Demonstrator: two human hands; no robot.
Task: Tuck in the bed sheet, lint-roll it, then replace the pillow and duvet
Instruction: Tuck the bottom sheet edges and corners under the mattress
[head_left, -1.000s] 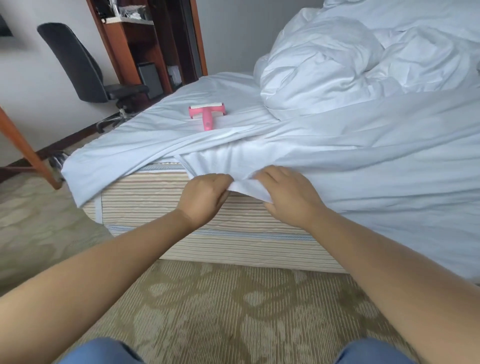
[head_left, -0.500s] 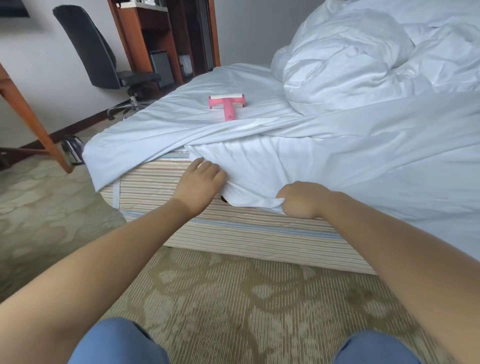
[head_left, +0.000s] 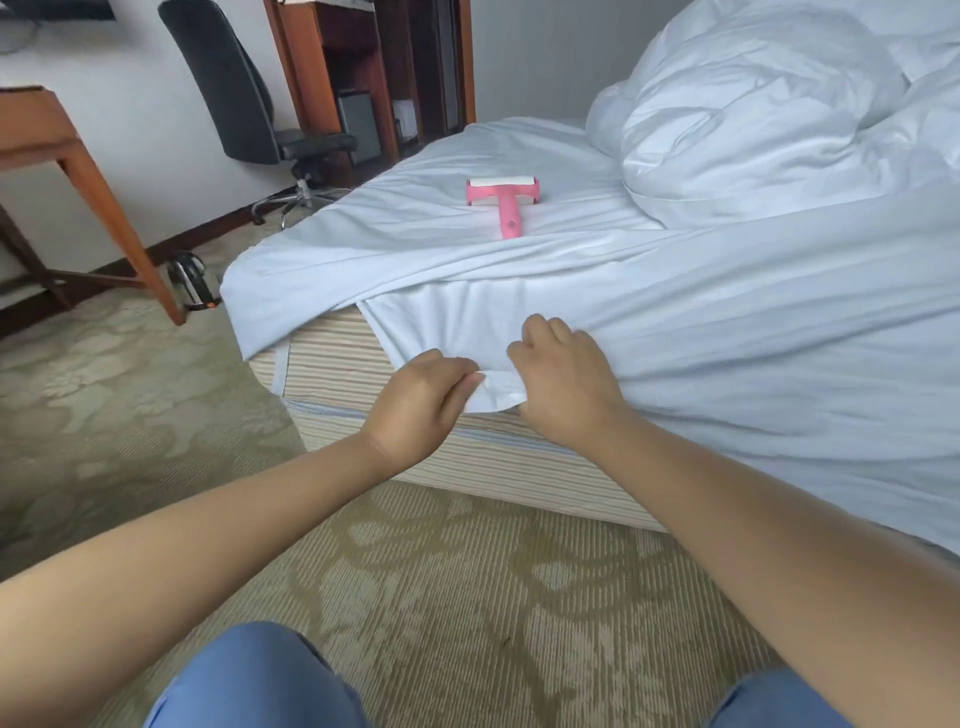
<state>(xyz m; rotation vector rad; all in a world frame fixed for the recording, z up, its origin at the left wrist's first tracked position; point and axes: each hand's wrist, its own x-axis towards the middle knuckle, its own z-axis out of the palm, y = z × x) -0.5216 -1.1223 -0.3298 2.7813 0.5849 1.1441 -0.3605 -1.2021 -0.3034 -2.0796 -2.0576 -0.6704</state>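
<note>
Both hands have come back together on the sheet's loose edge: the left hand (head_left: 426, 400) pinches the white bed sheet (head_left: 467, 332) and the right hand (head_left: 563, 379) grips it beside, over the striped mattress (head_left: 337, 358) side. Tucking looks unfinished; the corner hangs untucked and wrinkled. Still left: the pink lint roller (head_left: 503, 200) lying untouched on the bed, and the duvet (head_left: 753, 114) heaped behind.

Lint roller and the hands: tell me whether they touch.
Apart. The head view shows the lint roller lying farther up the sheet; both hands, left and right, grip its lower edge.
</note>
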